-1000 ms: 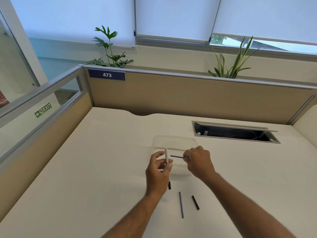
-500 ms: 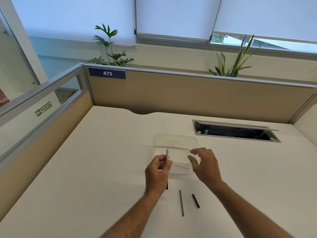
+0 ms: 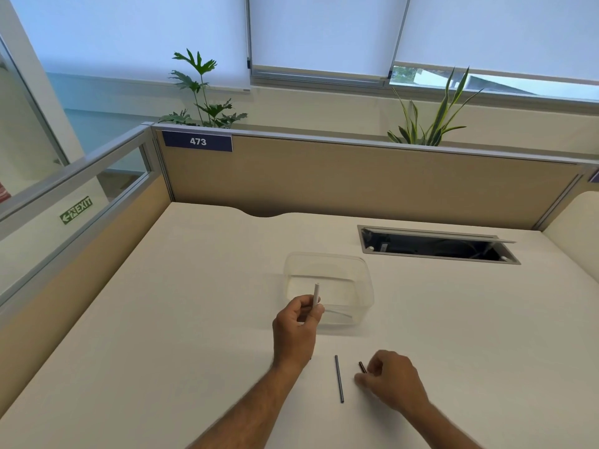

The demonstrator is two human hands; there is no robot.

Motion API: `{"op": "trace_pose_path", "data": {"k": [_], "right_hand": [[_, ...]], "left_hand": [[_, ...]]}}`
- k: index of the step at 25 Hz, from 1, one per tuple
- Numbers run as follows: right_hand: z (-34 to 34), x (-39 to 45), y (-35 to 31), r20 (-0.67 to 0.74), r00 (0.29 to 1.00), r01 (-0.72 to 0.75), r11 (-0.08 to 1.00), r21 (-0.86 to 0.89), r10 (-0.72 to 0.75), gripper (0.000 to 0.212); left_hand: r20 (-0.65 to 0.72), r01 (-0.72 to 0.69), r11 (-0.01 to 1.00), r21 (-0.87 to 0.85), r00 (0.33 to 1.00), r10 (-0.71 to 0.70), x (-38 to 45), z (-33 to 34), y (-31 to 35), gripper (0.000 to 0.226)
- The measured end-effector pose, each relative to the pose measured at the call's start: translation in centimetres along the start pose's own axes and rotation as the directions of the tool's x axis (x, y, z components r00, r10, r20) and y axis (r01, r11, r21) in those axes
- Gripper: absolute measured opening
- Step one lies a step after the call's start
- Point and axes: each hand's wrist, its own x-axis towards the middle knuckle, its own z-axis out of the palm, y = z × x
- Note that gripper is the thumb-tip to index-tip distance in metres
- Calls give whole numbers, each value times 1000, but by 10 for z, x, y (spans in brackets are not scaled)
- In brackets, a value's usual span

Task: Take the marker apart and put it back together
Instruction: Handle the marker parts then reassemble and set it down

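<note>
White marker barrel (image 3: 316,294) pinched upright in left hand (image 3: 296,328) | right hand (image 3: 393,380) fingers closing on black cap (image 3: 362,367) (grip unclear)

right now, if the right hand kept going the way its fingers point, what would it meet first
The right hand points left and slightly away, fingers curled by the short black piece, which it would meet first; contact is unclear. Beyond lies the thin dark rod on the desk.
</note>
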Motion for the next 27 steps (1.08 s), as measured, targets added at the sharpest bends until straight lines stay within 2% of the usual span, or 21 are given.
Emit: {"op": "trace_pose_path", "data": {"k": [4,8,12,15,21,24,27], "right_hand": [[-2,4,-4,49,998,-40,999,-27,42,17],[0,4,-3,72,997,-23,999,-48,26,20],[-1,1,-4,21,1000,-8,999,-33,9,19],[-1,-1,-6,-36,998,-47,999,-20,47,18],[0,-5,-10,-63,993,-102,994,22,104,20],[0,-8,-17,-139,990,-39,999,0,38,23],[10,-16,-34,-94,995,34,999,-5,-35,27]], "left_hand": [[2,3,1000,-3,1000,-3,-1,-1,-2,9],[8,-5,1000,5,1000,5,0,-3,-3,9],[8,2,1000,4,1000,-2,1,-3,-6,9],[11,3,1000,27,1000,-4,0,-4,-10,9],[10,0,999,50,1000,0,1,-5,-13,8],[9,-2,998,56,1000,2,2,-6,-13,9],[13,-4,998,63,1000,3,1,-6,-14,9]]}}
